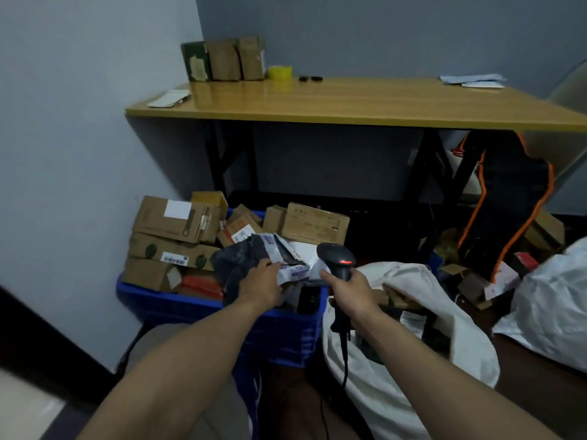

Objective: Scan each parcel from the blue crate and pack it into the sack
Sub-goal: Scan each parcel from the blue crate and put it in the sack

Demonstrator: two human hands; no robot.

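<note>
Two hands out in front of me, table point(349, 103) behind against the wall. White sack point(422, 325) gapes open on my right, just beside the blue crate point(197, 304), which is piled with cardboard boxes point(178, 223). My left hand point(262, 285) pinches a grey poly parcel point(251, 258) by its label, on top of the crate pile. My right hand point(351, 293) is clenched round the scanner point(338, 262) grip, red light on, head just beside the parcel
</note>
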